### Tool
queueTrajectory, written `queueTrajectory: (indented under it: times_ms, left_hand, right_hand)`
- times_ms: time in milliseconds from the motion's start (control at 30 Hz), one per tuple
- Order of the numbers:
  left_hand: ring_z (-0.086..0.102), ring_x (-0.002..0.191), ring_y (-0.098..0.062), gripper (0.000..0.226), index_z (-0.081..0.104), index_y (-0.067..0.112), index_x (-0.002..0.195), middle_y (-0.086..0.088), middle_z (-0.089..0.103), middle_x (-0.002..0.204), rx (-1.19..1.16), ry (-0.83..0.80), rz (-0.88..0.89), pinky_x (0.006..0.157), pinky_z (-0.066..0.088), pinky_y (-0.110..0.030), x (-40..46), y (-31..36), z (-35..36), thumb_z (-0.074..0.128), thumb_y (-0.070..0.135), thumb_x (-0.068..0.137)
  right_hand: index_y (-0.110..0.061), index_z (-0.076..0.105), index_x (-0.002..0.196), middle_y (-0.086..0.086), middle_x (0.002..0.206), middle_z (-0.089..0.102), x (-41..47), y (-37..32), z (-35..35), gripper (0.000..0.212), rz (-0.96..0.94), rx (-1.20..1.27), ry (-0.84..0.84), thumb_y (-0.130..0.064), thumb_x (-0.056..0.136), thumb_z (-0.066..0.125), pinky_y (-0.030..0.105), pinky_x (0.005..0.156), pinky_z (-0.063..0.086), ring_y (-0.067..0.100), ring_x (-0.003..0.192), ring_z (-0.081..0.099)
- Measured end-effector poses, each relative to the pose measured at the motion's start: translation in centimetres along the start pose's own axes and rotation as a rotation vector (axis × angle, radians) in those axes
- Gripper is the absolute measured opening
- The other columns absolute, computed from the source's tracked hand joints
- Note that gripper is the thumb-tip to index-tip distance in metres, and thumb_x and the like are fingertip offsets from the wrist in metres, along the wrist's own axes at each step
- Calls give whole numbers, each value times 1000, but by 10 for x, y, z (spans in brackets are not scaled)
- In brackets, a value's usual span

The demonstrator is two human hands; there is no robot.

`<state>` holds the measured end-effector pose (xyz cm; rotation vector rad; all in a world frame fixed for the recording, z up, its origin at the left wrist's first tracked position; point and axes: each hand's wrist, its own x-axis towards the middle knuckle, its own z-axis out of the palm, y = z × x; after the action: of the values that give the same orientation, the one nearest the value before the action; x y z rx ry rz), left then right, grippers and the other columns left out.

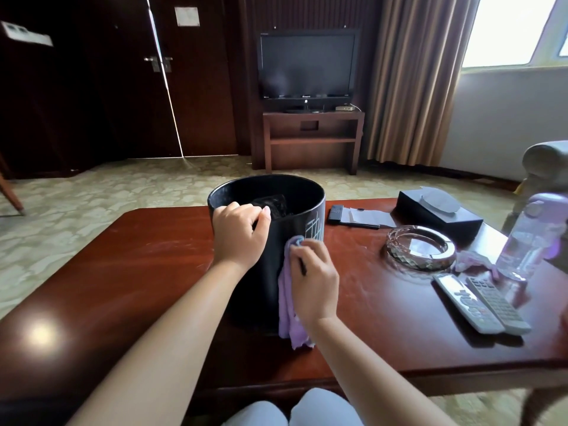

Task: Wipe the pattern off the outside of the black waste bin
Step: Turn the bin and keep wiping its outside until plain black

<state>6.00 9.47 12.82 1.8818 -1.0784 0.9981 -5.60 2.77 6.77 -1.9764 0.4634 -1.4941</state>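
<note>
A purple cloth (290, 290) is being gripped by the right hand (313, 278) and pressed against the outer wall of the black waste bin (267, 272), just below a white line pattern (315, 229). The bin's rim is being grasped by the left hand (239, 235), fingers curled over its near-left edge. The bin is being carried upright by a reddish wooden table (138, 272), near the middle of its far edge. Toward the table's right edge, two remote controls (482, 302), a glass ashtray (421, 247), a clear bottle (528, 238) and a black tissue box (436, 210) are being supported. Beyond, patterned carpet (123, 186), a television (307, 67) on a stand (313, 139), dark doors (159, 78) and curtains (415, 78) are being shown.
</note>
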Motion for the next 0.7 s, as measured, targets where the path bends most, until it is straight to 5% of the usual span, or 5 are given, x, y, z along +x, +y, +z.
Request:
queueTrajectory:
  times_ms: [100,233,433,533,700]
  left_hand:
    - [33,54,-16,44,12,30,52,15,19,44,-10,-14,-3,64,22,-28,0,0,-1,37,32,88]
    - [33,54,-16,43,14,29,52,15,19,45,1,-12,-8,63,20,-28,0,1,-1,36,33,89]
    - [34,54,-16,40,25,22,52,12,23,48,4,4,-9,64,23,-28,-1,0,0,38,31,89]
    - [33,54,-16,39,23,24,53,12,24,49,11,11,0,63,24,-29,0,0,0,38,31,88]
    - [33,54,-17,40,24,22,53,12,23,49,15,6,-3,62,27,-30,0,-1,1,38,31,89]
  right_hand:
    - [4,61,70,7,79,57,-22,9,3,16,101,35,-109,3,86,61,4,61,35,4,68,48]
    - [-6,70,79,1,85,64,-5,2,-2,10,-23,-16,-24,-8,83,61,21,63,47,8,73,56]
    - [-5,67,75,2,84,62,6,1,-6,14,-130,-56,-78,-9,83,57,20,62,45,10,70,56]
    - [-7,66,72,-2,82,60,-14,16,-7,12,-35,-82,-153,-8,82,60,21,58,43,9,67,53]
    - [-9,70,83,-2,88,64,25,-5,-15,9,5,13,11,-1,81,66,6,70,41,1,76,53]
